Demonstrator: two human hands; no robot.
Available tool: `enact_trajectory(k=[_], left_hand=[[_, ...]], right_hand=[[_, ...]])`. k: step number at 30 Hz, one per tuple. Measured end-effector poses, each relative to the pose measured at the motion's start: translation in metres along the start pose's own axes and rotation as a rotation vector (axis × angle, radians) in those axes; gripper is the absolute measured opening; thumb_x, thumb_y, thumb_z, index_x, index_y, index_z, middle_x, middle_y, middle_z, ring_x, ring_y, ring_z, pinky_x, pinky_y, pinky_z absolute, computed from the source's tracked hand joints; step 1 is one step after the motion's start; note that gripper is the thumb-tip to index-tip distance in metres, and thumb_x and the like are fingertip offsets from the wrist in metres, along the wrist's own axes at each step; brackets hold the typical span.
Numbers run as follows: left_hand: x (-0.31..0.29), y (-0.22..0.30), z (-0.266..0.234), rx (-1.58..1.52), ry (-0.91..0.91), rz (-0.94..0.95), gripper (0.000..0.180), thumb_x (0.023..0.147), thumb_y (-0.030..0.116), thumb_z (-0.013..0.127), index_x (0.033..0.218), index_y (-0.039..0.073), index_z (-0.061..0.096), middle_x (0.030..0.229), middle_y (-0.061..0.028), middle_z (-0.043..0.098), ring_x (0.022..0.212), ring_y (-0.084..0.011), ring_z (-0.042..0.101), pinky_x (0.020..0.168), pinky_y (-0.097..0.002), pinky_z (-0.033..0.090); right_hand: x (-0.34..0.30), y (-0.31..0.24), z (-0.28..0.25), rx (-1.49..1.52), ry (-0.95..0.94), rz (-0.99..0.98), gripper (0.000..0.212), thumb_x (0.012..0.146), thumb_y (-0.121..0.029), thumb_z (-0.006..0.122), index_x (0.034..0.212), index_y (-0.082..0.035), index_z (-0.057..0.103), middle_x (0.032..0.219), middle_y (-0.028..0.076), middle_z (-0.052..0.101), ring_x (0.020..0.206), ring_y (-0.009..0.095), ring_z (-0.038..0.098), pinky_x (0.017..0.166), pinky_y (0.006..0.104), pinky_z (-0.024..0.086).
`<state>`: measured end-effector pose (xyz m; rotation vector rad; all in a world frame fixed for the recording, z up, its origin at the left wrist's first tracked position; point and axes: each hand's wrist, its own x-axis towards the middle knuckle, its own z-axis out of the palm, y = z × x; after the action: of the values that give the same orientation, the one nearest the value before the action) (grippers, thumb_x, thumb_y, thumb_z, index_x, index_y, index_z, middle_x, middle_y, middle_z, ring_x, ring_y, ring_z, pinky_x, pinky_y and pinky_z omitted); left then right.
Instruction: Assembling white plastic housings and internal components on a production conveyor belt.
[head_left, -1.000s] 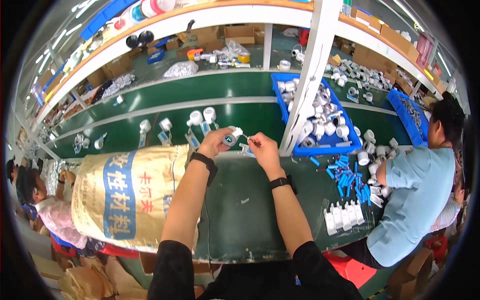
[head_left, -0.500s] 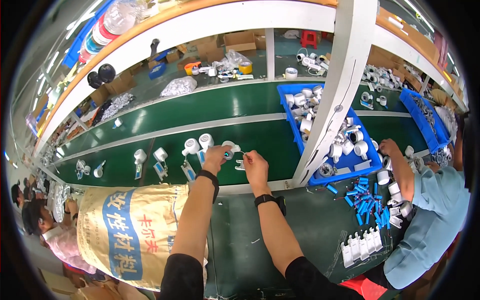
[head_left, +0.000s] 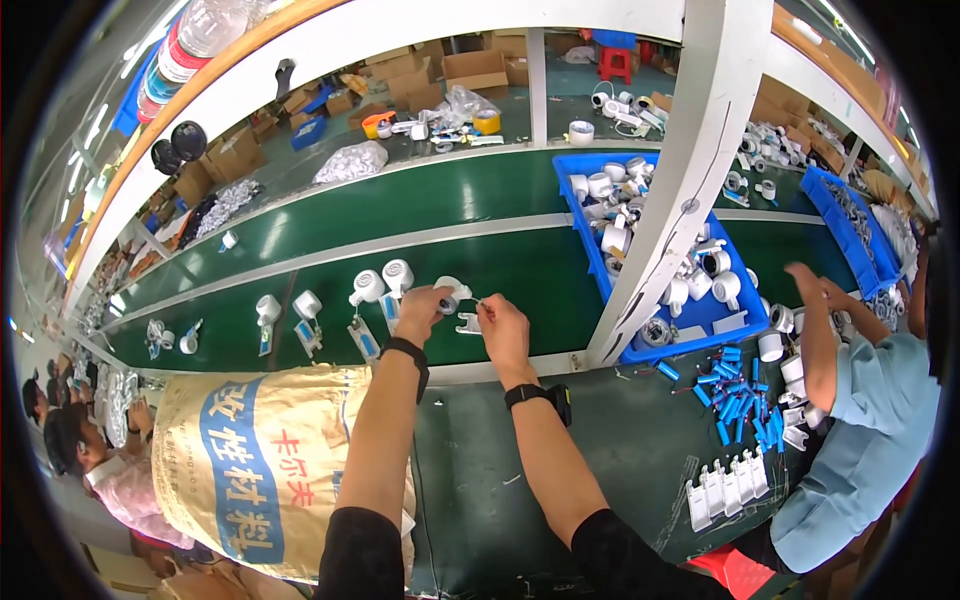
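Note:
My left hand (head_left: 424, 314) is closed round a white round-headed part (head_left: 455, 286) with a dark grey ring facing me, above the green conveyor belt (head_left: 545, 275). Just to its right, the fingers of my right hand (head_left: 503, 328) pinch together beside the part's edge; what they hold is too small to make out. Close by the right fingertips, a small white bracket (head_left: 468, 323) shows on the belt. Left of my hands, several similar white round-headed units (head_left: 397, 275) lie on the belt, some with flat white and blue handle pieces (head_left: 363, 340).
A blue bin (head_left: 740, 335) full of white parts stands right, behind a white post (head_left: 690, 190). Blue cylindrical cells (head_left: 738, 400) and white holders (head_left: 725, 490) lie on the near bench. A yellow sack (head_left: 330, 430) sits left. A co-worker in a blue shirt (head_left: 860, 430) is at right.
The view has shifted slightly. My hands stay close together at the white part, its dark ring now turned more toward me. The co-worker's hand has lifted from the parts beside the bin.

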<state>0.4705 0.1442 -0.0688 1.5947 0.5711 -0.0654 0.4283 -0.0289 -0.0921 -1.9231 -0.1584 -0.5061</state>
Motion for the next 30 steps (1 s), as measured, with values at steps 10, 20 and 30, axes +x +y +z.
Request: enact_trajectory(k=[10,20,30], left_hand=[[-0.209,0.058,-0.095,0.704,0.045,0.498,0.051,0.085,0.040,0.074,0.115,-0.001,0.068,0.100,-0.0218,0.071,0.097,-0.0330,0.070,0.085,-0.0382,0.054],[-0.349,-0.106,-0.148,1.184,0.470,0.351,0.064,0.081,0.029,0.075,0.133,-0.001,0.054,0.121,-0.0236,0.056,0.105,-0.0411,0.062,0.085,-0.0464,0.053],[-0.407,-0.028,-0.221,0.683,0.470,0.529,0.027,0.095,0.016,0.062,0.116,0.001,0.071,0.089,-0.0196,0.071,0.078,-0.0239,0.071,0.072,-0.0327,0.054]], right_hand=[[-0.124,-0.114,-0.055,0.135,-0.473,-0.224,0.012,0.089,-0.007,0.068,0.099,-0.002,0.067,0.098,0.014,0.068,0.087,0.032,0.068,0.077,0.0401,0.055],[-0.226,-0.142,0.001,0.850,-0.878,0.663,0.042,0.091,0.003,0.044,0.133,0.003,0.052,0.122,0.021,0.066,0.111,0.026,0.065,0.094,0.0342,0.050],[-0.240,-0.186,0.014,0.237,-0.898,-0.663,0.026,0.079,0.000,0.061,0.104,-0.002,0.070,0.116,0.018,0.067,0.120,0.037,0.056,0.101,0.0444,0.047]])
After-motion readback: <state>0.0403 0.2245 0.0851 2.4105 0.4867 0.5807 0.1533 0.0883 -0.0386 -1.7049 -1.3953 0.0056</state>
